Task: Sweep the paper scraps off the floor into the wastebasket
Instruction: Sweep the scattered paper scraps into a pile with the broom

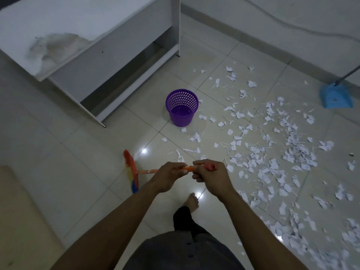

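1. As I watched through the head camera, both hands were wrapped round the orange handle of the broom, which lay almost level across the middle of the view.
2. The left hand gripped the handle on the side nearer the bristles, with its fingers curled over the top.
3. The right hand gripped the handle's end, just beside the left hand, and a pinkish end cap showed out of the fist.
4. The bristle head (red, yellow and blue) stood edge-on to the left of the hands, over bare tile and well apart from the litter. I could not tell whether it touched the floor.
5. The paper scraps lay scattered over the floor to the right of the hands. They were thickest at the right and lower right and thinned toward the middle.
6. The purple wastebasket stood upright on the floor beyond the hands, between the bench's near leg and the scraps. A few pieces lay just beside its base.
7. The white bench filled the upper left.
8. A blue dustpan sat on the floor at the far right, near the wall and beyond the scraps.
9. One bare foot was planted on the tile below the hands.
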